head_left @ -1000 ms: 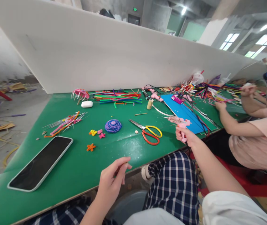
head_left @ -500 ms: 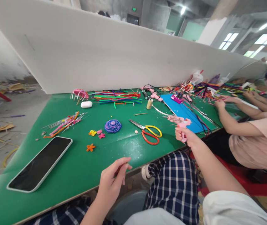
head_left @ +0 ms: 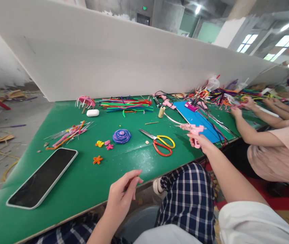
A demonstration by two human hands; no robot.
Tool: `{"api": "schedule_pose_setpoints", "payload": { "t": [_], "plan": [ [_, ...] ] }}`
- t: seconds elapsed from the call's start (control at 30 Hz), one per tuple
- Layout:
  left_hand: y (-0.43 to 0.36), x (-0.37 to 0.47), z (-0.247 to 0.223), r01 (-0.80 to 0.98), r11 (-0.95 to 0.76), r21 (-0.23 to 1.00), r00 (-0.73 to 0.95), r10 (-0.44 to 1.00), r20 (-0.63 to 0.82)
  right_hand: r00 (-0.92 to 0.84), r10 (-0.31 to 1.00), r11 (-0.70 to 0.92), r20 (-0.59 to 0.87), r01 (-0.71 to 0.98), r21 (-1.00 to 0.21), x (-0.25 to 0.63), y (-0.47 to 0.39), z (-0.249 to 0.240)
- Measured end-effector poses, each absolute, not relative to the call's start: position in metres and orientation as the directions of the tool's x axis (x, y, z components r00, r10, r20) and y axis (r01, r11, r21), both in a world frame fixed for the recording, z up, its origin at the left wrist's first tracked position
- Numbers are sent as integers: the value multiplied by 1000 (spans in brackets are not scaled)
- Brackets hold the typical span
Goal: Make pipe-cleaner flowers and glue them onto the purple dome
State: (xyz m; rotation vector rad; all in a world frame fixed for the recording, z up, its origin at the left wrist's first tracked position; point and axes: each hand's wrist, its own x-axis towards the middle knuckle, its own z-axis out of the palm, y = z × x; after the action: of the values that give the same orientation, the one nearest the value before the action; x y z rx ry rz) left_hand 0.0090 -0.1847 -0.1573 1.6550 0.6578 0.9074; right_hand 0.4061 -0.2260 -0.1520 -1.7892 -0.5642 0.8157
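My right hand [head_left: 200,141] grips the handle of a pink hot glue gun [head_left: 197,130] over the table's right part, its nozzle pointing left. Near the front edge is my left hand [head_left: 124,189], fingers curled and thumb against the fingertips; whatever is in them, if anything, is too small to make out. Between the hands lie scissors [head_left: 159,141] with one yellow and one red handle. A blue-and-purple domed coil [head_left: 121,136] sits left of them. Small pipe-cleaner flowers lie further left: an orange one [head_left: 98,160], a yellow one [head_left: 100,144] and pink ones [head_left: 109,146].
A phone [head_left: 44,178] lies at the left, below a pile of wire stems [head_left: 70,134]. Coloured pipe cleaners [head_left: 129,105] and a white case [head_left: 93,113] lie along the white partition [head_left: 124,64]. A blue board [head_left: 197,118] and a co-worker's arms [head_left: 248,130] are at the right.
My right hand has turned the glue gun a little and raised it slightly. My left hand keeps its pose. A co-worker's far hand has lifted slightly.
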Motion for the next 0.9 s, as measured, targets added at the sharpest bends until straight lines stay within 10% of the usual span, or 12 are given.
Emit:
{"api": "schedule_pose_setpoints", "payload": {
  "t": [0.5, 0.9],
  "plan": [
    [-184, 9, -165, 54, -247, 968, 599, 783, 166, 753, 609, -733, -249, 414, -540, 433, -197, -121],
    [-184, 10, -165, 106, -255, 961, 619, 773, 137, 679, 661, -742, -318, 653, -149, 419, -172, -74]
  ]
}}
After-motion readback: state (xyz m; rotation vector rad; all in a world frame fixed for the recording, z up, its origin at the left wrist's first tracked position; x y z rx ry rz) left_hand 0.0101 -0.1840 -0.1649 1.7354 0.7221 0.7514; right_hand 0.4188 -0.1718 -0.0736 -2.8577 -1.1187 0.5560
